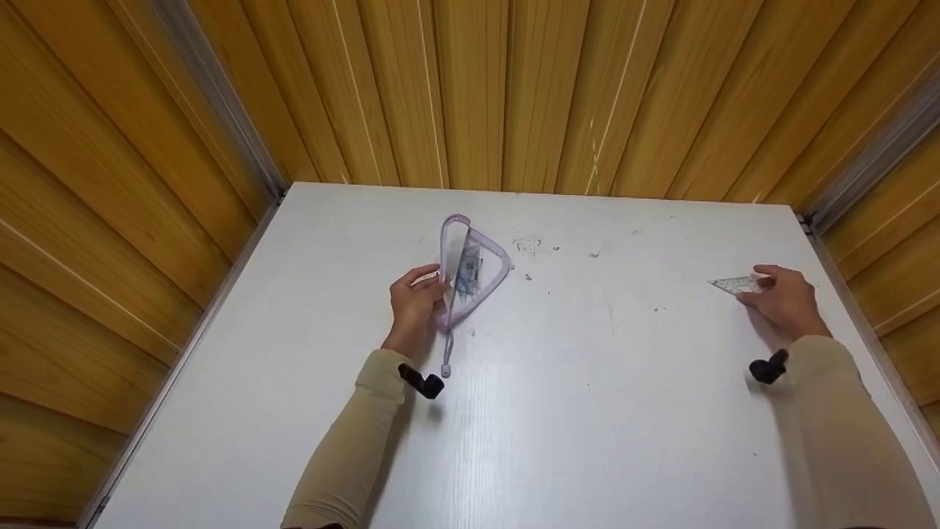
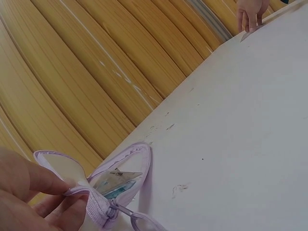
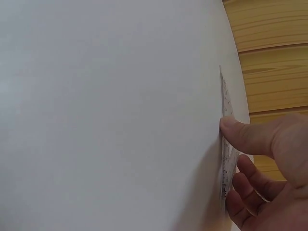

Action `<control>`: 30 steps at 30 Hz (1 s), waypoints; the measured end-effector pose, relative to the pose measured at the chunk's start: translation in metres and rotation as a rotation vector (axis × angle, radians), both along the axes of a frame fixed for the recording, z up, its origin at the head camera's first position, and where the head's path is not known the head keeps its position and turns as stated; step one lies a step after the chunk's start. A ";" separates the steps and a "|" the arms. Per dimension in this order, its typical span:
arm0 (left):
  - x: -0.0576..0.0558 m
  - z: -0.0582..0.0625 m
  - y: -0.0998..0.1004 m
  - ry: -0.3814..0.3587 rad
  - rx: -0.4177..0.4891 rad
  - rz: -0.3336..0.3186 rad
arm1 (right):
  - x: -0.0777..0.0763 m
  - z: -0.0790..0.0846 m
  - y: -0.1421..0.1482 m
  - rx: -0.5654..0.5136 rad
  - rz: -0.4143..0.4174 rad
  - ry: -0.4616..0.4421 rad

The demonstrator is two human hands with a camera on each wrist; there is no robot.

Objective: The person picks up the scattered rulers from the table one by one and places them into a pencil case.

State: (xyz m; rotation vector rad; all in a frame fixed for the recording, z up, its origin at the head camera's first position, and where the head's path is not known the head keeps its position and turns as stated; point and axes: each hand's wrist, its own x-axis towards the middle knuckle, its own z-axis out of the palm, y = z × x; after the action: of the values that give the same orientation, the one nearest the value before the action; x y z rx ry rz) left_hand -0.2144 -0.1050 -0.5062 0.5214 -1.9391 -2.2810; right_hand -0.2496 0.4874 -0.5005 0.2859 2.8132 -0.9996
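Note:
A clear pouch with a pale purple zippered edge stands open on the left half of the white table. My left hand pinches the pouch's near-left rim between thumb and fingers. Inside the pouch lie clear pieces and something bluish-green; their exact kind is hard to make out. The zipper pull hangs toward me on a strap. Far to the right, my right hand holds a transparent set square with printed scale marks, thumb on one face and fingers on the other.
The white table carries dark scuff marks near its far middle. Wood-patterned panels rise behind it and on both sides. A small black device sits at each wrist, over beige sleeves.

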 end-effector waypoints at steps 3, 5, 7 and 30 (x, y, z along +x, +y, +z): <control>0.000 0.000 0.000 0.003 0.002 0.000 | 0.000 0.001 0.000 0.017 -0.005 -0.009; 0.001 0.000 -0.001 0.009 0.009 -0.003 | 0.000 0.002 0.001 0.035 0.000 -0.001; 0.001 0.000 -0.001 0.018 0.022 -0.011 | 0.001 0.003 0.001 0.053 0.004 0.009; -0.001 -0.001 0.001 0.011 0.017 -0.003 | 0.006 0.008 0.007 -0.078 -0.112 0.070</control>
State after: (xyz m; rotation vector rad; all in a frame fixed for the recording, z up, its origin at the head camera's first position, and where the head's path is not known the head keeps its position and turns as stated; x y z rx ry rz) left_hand -0.2153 -0.1045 -0.5076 0.5067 -1.9189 -2.2994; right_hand -0.2437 0.4948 -0.4921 0.4104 2.8395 -1.1617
